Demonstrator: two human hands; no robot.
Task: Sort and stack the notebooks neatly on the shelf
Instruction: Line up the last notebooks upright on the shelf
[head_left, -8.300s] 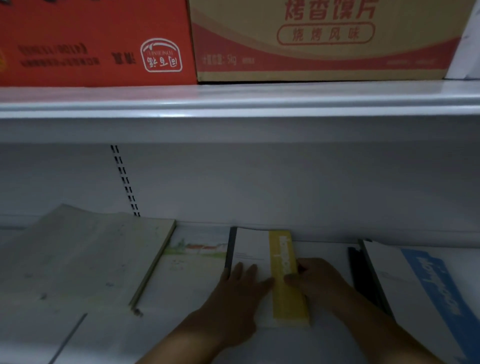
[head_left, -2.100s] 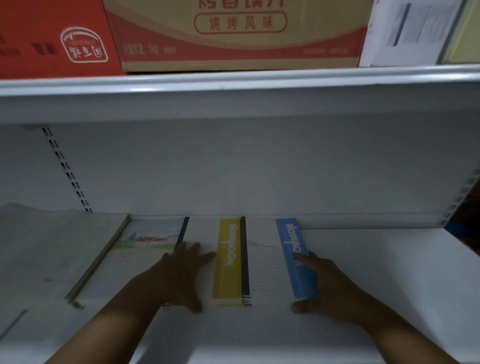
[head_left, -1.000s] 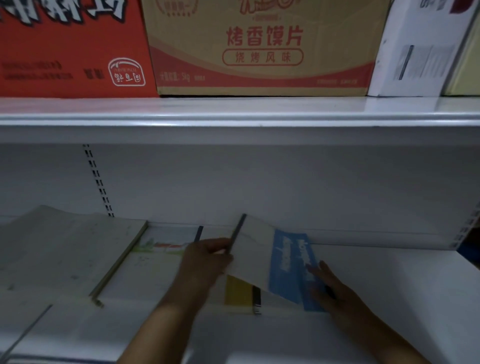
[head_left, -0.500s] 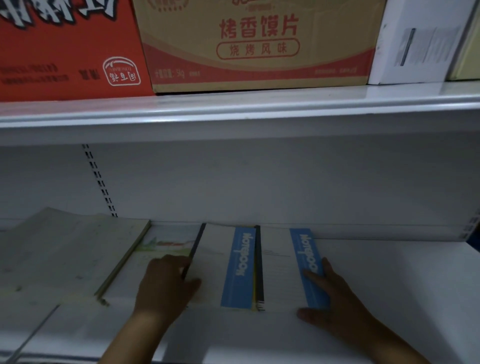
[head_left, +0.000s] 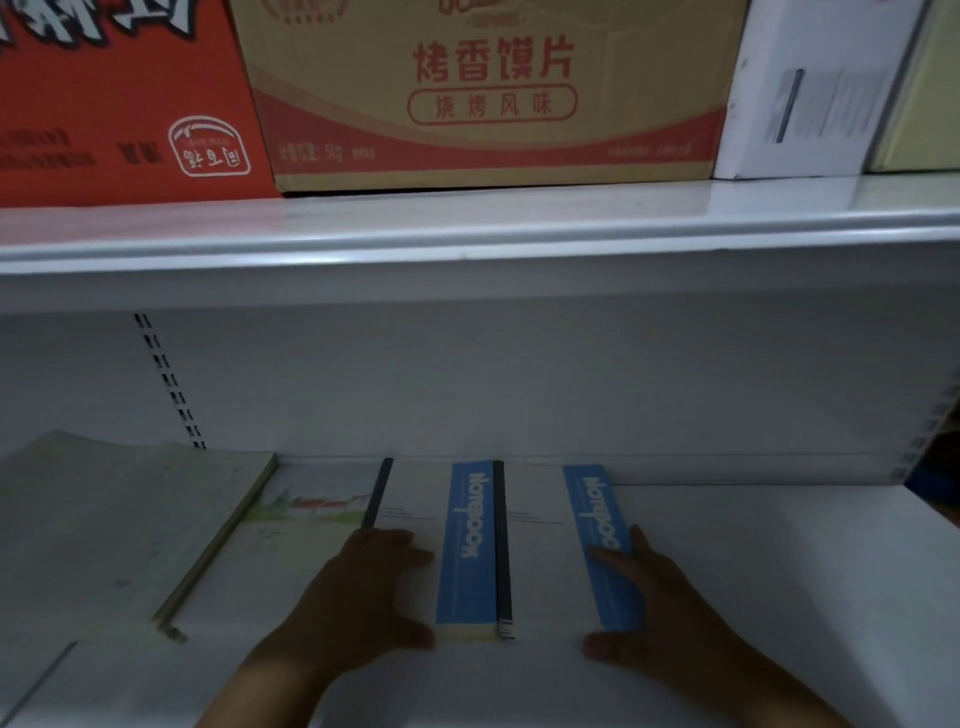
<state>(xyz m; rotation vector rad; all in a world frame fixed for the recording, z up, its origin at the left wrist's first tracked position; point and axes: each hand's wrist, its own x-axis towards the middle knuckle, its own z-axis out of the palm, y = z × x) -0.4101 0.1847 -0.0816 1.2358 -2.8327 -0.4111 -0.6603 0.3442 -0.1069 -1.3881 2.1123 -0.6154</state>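
Pretty dim in here, but here's what's on the lower shelf (head_left: 779, 571). Two white notebooks, each with a blue "Notebook" band down its right side, lie flat side by side around the middle. Their far ends are close to the back wall.

The left blue notebook (head_left: 470, 545) sits on top of something with a yellow edge (head_left: 464, 632) that peeks out at its front end, so that one's a little stack. The right blue notebook (head_left: 597, 540) is just beside it, with its dark spine right up against the other's blue band.

The left hand (head_left: 363, 597) lies flat on the white part of the left blue notebook's cover. Its fingers are spread and fairly straight, with the thumb down by the front end. Its grip is released and it's just resting there.

The right hand (head_left: 660, 618) is at the right side of the right blue notebook. Its fingers run straight along that edge, one lies on the blue band, and the thumb is by the front corner. That grip is loose too, more bracing than grasping.

Left of the stack and right up against it is a landscape-cover notebook (head_left: 311, 519). Toward the shelf's left end, a big pale pad (head_left: 119, 519) overlaps its left edge.

On the upper shelf (head_left: 467, 223) there's a red box (head_left: 104, 104), a tan box (head_left: 493, 88) with red Chinese lettering and a white box (head_left: 810, 88).
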